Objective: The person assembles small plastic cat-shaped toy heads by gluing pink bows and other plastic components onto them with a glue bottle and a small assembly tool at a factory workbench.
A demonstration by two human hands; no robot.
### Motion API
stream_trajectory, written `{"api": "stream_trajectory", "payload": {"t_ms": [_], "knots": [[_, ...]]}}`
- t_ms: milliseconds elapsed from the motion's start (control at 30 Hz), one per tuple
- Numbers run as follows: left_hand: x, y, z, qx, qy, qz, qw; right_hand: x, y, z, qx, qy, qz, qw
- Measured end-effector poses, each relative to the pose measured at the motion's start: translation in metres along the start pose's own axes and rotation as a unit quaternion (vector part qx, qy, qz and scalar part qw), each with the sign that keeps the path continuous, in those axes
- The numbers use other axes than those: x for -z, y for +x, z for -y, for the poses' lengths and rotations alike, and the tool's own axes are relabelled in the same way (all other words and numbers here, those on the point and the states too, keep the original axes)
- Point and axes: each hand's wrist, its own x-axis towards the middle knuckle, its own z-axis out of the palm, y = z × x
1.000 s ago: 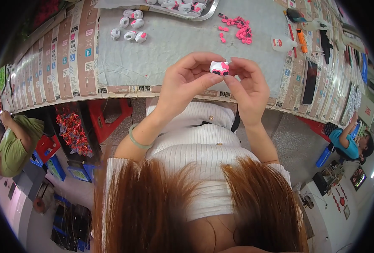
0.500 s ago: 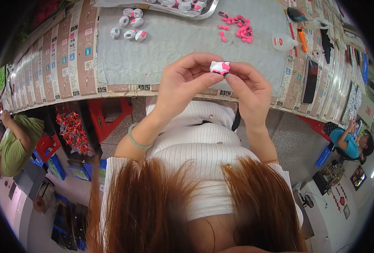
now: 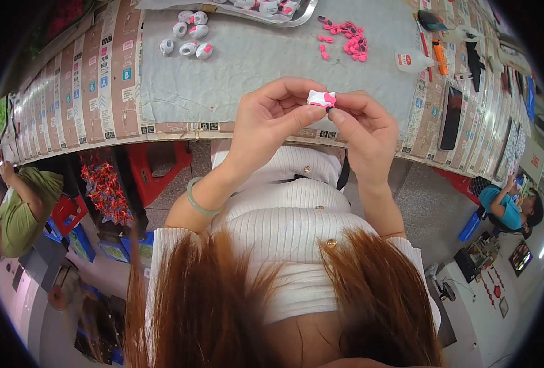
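Note:
Between my two hands, above the near edge of the work mat, is a small white cat-head figurine (image 3: 318,98) with a pink bow on one side. My left hand (image 3: 262,116) pinches it between thumb and fingers from the left. From the right, the thumb and fingers of my right hand (image 3: 368,122) close on the same figurine. A small pink and dark part shows along its lower edge, at my thumb tips; they partly cover it. Several white figurine heads (image 3: 199,31) with pink marks lie at the far left of the mat.
A pile of pink bow-shaped parts (image 3: 354,42) lies on the grey mat (image 3: 235,80). Behind is a metal tray (image 3: 302,15) of figurines. On the right are a white bottle (image 3: 411,61), an orange cutter (image 3: 440,58) and a phone (image 3: 450,118). Other people sit at both sides.
My right hand has shifted slightly to the right, and the figurine has turned a little. Less of the dark part along its lower edge shows now.

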Motion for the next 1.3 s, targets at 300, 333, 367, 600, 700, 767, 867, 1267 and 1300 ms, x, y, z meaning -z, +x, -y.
{"api": "stream_trajectory", "payload": {"t_ms": [300,333,367,600,700,767,867,1267,1300], "knots": [[-0.002,0.003,0.014,-0.125,0.213,-0.016,0.969,0.002,0.012,-0.002,-0.007,-0.112,0.012,0.994],[-0.001,0.001,0.015,-0.135,0.237,-0.015,0.962,0.004,0.013,-0.004,0.028,-0.239,0.026,0.97],[0.0,0.001,0.016,-0.145,0.261,-0.015,0.954,0.006,0.014,-0.002,0.028,-0.239,0.025,0.97],[-0.001,0.001,0.013,-0.07,0.151,0.004,0.986,0.009,0.019,0.006,-0.073,-0.098,0.018,0.992],[-0.001,0.0,0.018,-0.09,0.186,0.003,0.978,0.008,0.018,0.004,-0.042,-0.169,0.046,0.984],[0.001,-0.001,0.02,-0.09,0.212,-0.018,0.973,0.01,0.02,0.004,-0.06,-0.188,0.068,0.978],[0.002,-0.001,0.014,-0.061,0.166,-0.009,0.984,0.013,0.021,0.005,-0.111,-0.088,0.053,0.989],[0.001,0.001,-0.001,0.008,0.022,0.006,1.0,0.032,0.013,0.003,0.007,-0.014,0.052,0.999],[0.002,0.001,-0.002,0.007,0.022,0.005,1.0,0.033,0.01,0.0,0.007,-0.014,0.053,0.998]]}}
